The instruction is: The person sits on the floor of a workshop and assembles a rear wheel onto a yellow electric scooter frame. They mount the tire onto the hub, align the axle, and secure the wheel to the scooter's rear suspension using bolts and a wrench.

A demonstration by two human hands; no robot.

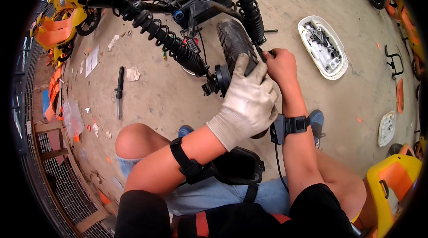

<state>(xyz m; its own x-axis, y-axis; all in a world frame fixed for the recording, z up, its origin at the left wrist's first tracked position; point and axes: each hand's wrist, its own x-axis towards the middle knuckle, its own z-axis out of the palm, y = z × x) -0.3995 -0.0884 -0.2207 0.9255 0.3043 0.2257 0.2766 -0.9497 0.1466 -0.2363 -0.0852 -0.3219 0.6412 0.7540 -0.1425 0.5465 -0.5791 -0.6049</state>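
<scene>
A small scooter-like frame with two black spring shock absorbers [165, 42] and a knobbly black wheel [232, 39] stands in front of me. My left hand [249, 97], in a whitish work glove, is wrapped over the near part of the tyre. Beside it a black hub [220, 77] shows at the wheel's left side, below the left shock. On the wheel's right side, my bare right hand [281, 64] is closed near the lower end of the other shock absorber [248, 10]. A dark piece shows at its fingers, too hidden to name.
At right lies a white tray [336, 71] of metal parts, with a smaller white tray [387, 129] farther over. A loose fork tube [120, 91] and paper scraps lie on the floor at left. Yellow-orange vehicles [58, 30] line both sides; one yellow seat [392, 180] is near my right knee.
</scene>
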